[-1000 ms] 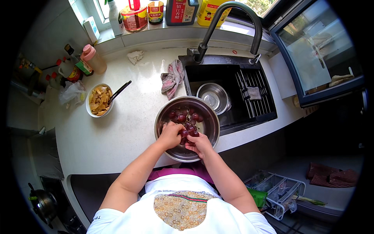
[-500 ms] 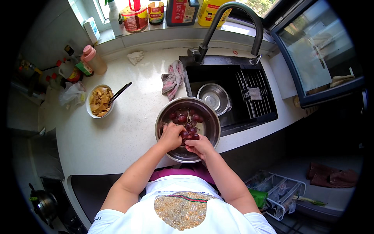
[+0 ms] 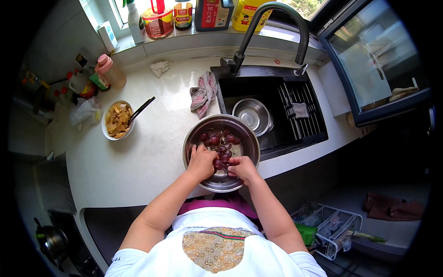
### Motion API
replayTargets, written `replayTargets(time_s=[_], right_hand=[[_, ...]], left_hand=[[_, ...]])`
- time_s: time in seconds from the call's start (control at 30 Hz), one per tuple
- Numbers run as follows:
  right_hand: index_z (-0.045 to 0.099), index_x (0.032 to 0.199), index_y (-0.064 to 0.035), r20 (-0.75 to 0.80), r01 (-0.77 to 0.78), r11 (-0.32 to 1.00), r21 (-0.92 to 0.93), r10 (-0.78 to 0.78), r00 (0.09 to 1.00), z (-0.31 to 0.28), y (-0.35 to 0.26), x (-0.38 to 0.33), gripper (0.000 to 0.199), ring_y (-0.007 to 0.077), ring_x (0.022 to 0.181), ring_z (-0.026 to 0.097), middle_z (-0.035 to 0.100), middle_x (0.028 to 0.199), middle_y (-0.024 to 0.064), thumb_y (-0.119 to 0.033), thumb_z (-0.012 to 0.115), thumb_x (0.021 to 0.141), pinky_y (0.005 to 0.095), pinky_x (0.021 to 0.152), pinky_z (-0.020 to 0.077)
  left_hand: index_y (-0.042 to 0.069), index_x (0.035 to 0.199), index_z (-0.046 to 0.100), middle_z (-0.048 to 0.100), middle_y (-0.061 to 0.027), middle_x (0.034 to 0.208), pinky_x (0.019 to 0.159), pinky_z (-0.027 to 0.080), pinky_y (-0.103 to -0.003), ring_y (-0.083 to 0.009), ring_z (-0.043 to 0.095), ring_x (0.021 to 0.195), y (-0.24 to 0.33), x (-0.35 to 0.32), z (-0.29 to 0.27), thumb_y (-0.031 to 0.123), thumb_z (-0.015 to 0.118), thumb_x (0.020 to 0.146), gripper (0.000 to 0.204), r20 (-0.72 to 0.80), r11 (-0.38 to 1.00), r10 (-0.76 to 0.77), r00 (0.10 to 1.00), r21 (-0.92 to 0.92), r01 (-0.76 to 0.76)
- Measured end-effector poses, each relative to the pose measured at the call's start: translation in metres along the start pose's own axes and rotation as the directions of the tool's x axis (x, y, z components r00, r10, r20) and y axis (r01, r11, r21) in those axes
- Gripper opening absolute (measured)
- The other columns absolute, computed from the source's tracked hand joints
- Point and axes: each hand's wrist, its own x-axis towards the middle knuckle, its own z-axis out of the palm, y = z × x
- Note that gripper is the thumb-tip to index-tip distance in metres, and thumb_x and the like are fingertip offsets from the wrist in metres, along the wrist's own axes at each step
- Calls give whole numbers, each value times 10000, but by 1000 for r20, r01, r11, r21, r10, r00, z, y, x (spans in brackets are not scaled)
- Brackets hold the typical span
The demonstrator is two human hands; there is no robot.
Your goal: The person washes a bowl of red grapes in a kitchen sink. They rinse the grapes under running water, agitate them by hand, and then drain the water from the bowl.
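Note:
A bunch of dark red grapes (image 3: 215,139) lies in a wide stainless steel bowl (image 3: 190,134) at the counter's front edge. My left hand (image 3: 201,162) reaches in from the left, its fingers closed around grapes at the near end of the bunch. On the other side, my right hand (image 3: 244,169) is inside the bowl with fingers and thumb curled in a pinch beside the same grapes. What lies between those fingertips is too small to make out. Light stems show among the grapes.
Right of the bowl is a black sink (image 3: 277,143) with a metal pot (image 3: 253,115), a drying rack (image 3: 301,111) and a curved faucet (image 3: 272,7). A crumpled cloth (image 3: 203,94) lies behind the bowl. Leftward stands a food bowl (image 3: 118,121) with chopsticks (image 3: 143,108); bottles (image 3: 110,71) stand farther back.
My right hand has drawn slightly right and away from my left, uncovering some grapes at the near end. My left hand stays on the bunch.

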Motion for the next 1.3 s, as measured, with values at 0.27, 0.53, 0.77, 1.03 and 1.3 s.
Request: replayTargets(time_s=[0.27,0.53,0.77,1.03,1.3], right_hand=[[680,997,34,31,-21,1000,10,20,999,0,-8,-2,229,153,733,635,667,859,62,85,654,774,263,673,539],[656,979,80,49,-102,978,183,95,994,-6,-10,-3,184,227,788,683,667,930,144,67,654,795,295,740,577],[656,938,75,5,-86,992,89,86,996,1,-13,-2,123,220,756,676,661,904,138,63,637,817,283,711,590],[651,932,73,1,-125,977,170,127,992,-4,-12,2,136,217,750,667,651,917,140,88,627,799,282,702,595],[651,918,47,-40,-123,982,144,130,991,-3,-13,1,159,196,728,660,651,877,118,94,611,772,285,684,587]], left_hand=[[86,844,675,663,-120,864,1035,291,-582,-322,533,992,2,2,-3,28,585,707,174,40,999,-30,999,-31,32],[85,829,680,646,-122,813,1000,312,-522,-319,535,946,-4,0,2,24,603,700,162,-21,1000,-7,1000,-22,6],[85,832,681,645,-122,812,1017,306,-538,-319,537,950,0,0,-1,16,593,703,170,-17,999,-11,1000,-30,10],[79,840,682,646,-126,824,1028,303,-552,-322,537,956,-2,0,0,14,584,713,173,-11,999,-27,1000,-36,27],[83,831,684,647,-130,822,1032,300,-560,-326,534,961,1,1,-3,9,578,715,174,10,999,-25,1000,-21,25]])
